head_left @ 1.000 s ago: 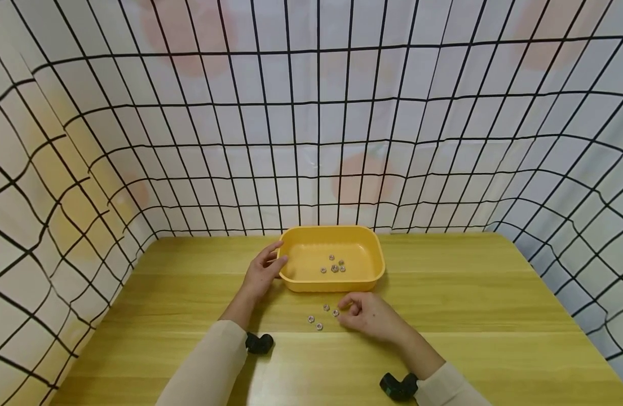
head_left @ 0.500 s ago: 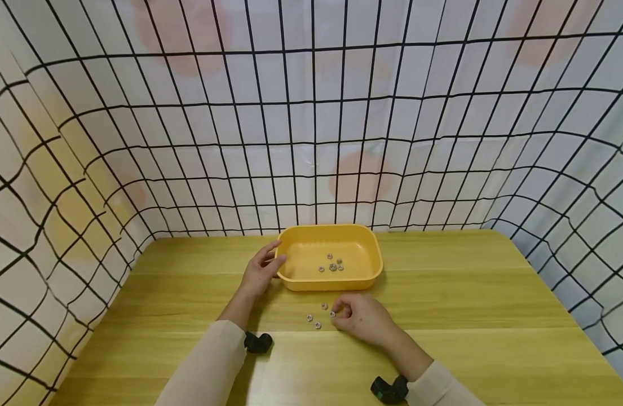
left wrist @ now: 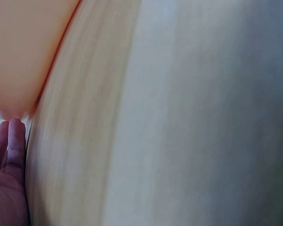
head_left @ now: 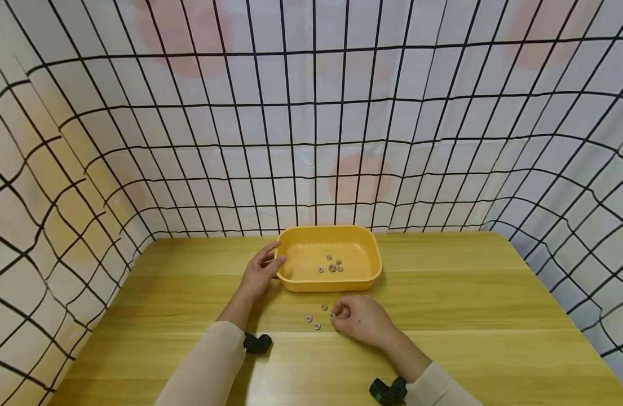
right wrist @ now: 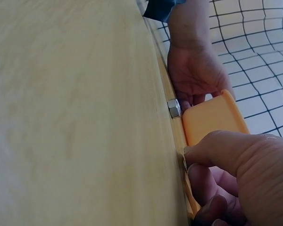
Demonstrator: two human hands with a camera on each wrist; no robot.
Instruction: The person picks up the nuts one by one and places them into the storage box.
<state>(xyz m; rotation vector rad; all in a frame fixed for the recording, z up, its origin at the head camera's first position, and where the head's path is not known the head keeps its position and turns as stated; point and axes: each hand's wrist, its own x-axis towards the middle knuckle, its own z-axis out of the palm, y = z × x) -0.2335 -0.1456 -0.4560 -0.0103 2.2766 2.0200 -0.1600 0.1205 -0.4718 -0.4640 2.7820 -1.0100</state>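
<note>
In the head view a yellow plastic tray (head_left: 329,286) stands toward the table's back, with several metal hex nuts (head_left: 332,268) inside. My left hand (head_left: 257,275) holds the tray's left end, thumb over the rim and fingers along the outer wall. In front of the tray my right hand (head_left: 364,322) pinches a nut (head_left: 333,315) between thumb and index finger, low over the tabletop. The fingers mostly cover that nut. Three loose nuts lie to its left: a rear nut (head_left: 324,307), a left nut (head_left: 308,319) and a front nut (head_left: 317,326).
The wood-grain table (head_left: 468,304) extends to both sides. Behind and beside it hangs a white sheet with black grid netting (head_left: 311,158). Black wrist devices sit on the left wrist (head_left: 257,343) and the right wrist (head_left: 389,390).
My right hand has moved slightly left and closed thumb and index finger on the nut that lay beside it. The left hand stays on the tray.
</note>
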